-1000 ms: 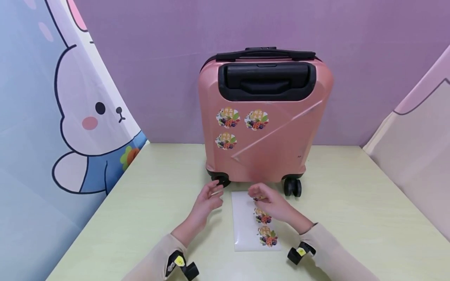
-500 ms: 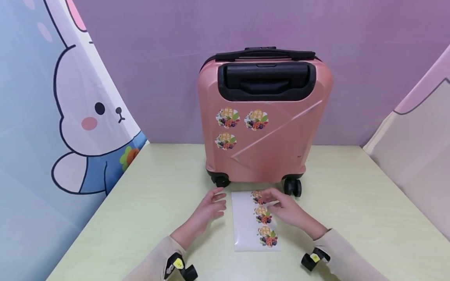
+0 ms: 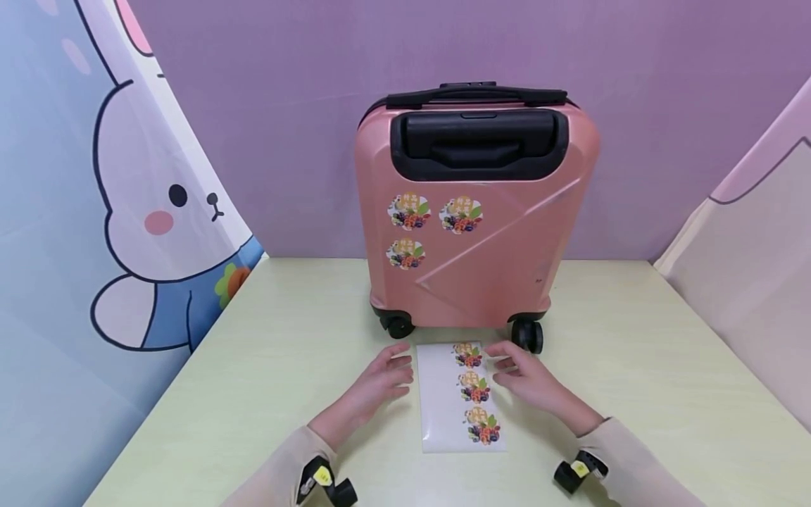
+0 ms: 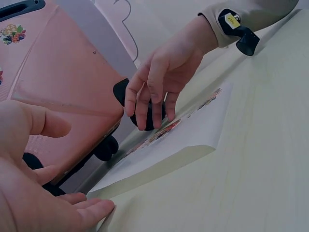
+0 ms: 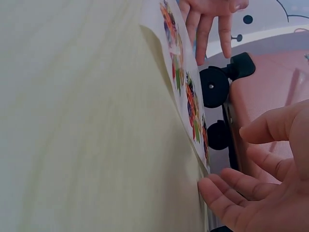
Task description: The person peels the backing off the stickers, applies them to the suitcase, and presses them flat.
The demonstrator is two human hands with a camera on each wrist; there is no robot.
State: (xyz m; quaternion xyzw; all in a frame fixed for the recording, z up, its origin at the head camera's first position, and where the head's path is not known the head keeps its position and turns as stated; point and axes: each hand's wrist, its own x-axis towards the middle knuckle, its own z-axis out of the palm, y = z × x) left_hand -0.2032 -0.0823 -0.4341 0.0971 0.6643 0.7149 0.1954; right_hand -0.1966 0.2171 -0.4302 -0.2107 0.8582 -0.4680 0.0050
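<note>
A white sticker sheet [image 3: 437,401] lies on the table, with a column of 3 round fruit stickers [image 3: 474,387] down its right side. My left hand [image 3: 380,377] is at the sheet's left edge, fingers loosely bent and holding nothing. On the other side my right hand [image 3: 526,377] hovers by the upper right edge, its fingers relaxed and nothing in them. Behind the sheet stands a pink suitcase [image 3: 500,274], upright, bearing 3 matching fruit stickers [image 3: 408,211] on its left part. In the left wrist view, the near corner of the sheet [image 4: 193,140] curls up off the table.
The suitcase's black wheels [image 3: 527,336] stand just beyond the sheet's top edge. A purple backdrop [image 3: 285,141] rises behind the pale table [image 3: 633,366]. A rabbit-printed cloth [image 3: 152,232] hangs at the left, and a pale cloth [image 3: 747,267] at the right.
My right hand has moved right, off the stickers to the sheet's right edge, uncovering the top sticker. The left hand has shifted slightly right and down toward the sheet.
</note>
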